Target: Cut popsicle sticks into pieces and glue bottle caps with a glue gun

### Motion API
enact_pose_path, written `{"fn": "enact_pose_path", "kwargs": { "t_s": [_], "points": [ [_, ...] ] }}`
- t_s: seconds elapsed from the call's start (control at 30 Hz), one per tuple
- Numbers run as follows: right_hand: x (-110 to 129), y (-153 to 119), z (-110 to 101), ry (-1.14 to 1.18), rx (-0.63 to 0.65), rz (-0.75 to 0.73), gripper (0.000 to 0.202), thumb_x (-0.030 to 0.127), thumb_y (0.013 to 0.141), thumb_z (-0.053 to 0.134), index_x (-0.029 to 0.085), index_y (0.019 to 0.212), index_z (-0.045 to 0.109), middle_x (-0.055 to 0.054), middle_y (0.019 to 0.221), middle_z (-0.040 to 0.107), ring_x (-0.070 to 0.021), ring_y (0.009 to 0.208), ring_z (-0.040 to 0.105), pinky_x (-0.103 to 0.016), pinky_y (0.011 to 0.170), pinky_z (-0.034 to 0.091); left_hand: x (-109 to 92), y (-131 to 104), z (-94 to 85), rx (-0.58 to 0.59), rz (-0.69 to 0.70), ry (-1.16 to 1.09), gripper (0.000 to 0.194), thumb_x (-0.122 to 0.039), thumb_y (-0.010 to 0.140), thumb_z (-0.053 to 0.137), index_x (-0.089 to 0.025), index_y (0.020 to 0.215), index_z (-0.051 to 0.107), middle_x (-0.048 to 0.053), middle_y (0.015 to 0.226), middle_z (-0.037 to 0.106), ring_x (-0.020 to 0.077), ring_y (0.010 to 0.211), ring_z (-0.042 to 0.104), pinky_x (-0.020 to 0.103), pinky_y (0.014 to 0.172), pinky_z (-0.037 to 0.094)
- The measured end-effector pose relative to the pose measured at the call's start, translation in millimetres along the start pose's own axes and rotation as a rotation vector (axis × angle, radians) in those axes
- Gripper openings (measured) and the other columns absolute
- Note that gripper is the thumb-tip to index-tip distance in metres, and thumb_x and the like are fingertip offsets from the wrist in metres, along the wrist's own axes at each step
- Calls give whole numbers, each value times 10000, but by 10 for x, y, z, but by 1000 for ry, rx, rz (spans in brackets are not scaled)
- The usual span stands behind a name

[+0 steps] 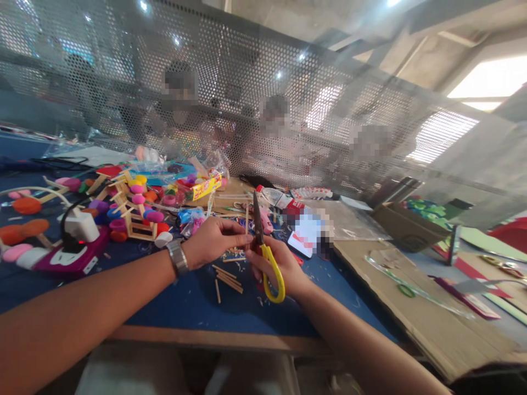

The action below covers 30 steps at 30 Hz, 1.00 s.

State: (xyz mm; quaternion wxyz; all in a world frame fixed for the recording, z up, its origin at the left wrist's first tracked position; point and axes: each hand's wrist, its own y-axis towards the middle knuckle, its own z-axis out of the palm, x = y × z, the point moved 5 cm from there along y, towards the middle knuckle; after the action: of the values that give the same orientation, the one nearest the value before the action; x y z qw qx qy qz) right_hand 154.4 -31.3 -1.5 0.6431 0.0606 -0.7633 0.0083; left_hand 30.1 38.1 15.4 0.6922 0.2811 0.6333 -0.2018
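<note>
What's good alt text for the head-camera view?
A person's left hand pinches a thin stick and the right hand holds yellow-handled scissors over a blue table. Short sticks lie below; colorful craft pieces crowd the left side.

Sticks (229, 281) on table (173, 310) left of scissors (259, 233), power strip (76, 260) farther left, cardboard sheet (415, 323) right, screen (230, 109) behind.

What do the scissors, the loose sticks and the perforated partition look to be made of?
Scissor blades: likely metal, dark and dull, thin and tapering.
Scissor handle: probably plastic, smooth, evenly yellow and rounded.
Loose sticks: seemingly bare wood, matte and pale tan.
Perforated partition: perhaps sheet metal, grey with regular holes; blur leaves plastic possible.
</note>
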Motion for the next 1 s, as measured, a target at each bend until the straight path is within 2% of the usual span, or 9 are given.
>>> {"fn": "enact_pose_path", "kwargs": {
  "t_s": [0.2,0.53,0.77,1.0],
  "points": [
    [-13,6,-34,32,-43,43,412,500,728,766,217,846,490,98,430,515,-97,339,453,-202,352,378,62,59,-97,-57,-6,-118,293,-423,635,856,-165,714,742,2,703,709,115,686,619,266,726,499],
    [-17,22,-54,71,-66,-47,449,614,795,685,215,845,486,97,430,498,-81,357,428,-193,378,381,61,37,-53,-38,1,-122,339,-464,631,869,-157,710,749,12,689,710,117,664,604,280,717,502],
    [3,14,-22,49,-58,-24,493,655,760,695,220,864,488,99,425,495,-91,344,429,-212,368,381,26,24,-38,-44,19,-98,324,-432,605,887,-161,714,746,0,692,716,111,652,598,264,691,506],
    [11,-3,-2,22,-51,-7,432,562,767,729,228,835,464,88,427,531,-107,355,478,-214,378,407,-10,8,-12,-34,29,-68,276,-371,610,887,-158,710,743,-4,703,723,116,683,617,253,697,509]
  ]
}}
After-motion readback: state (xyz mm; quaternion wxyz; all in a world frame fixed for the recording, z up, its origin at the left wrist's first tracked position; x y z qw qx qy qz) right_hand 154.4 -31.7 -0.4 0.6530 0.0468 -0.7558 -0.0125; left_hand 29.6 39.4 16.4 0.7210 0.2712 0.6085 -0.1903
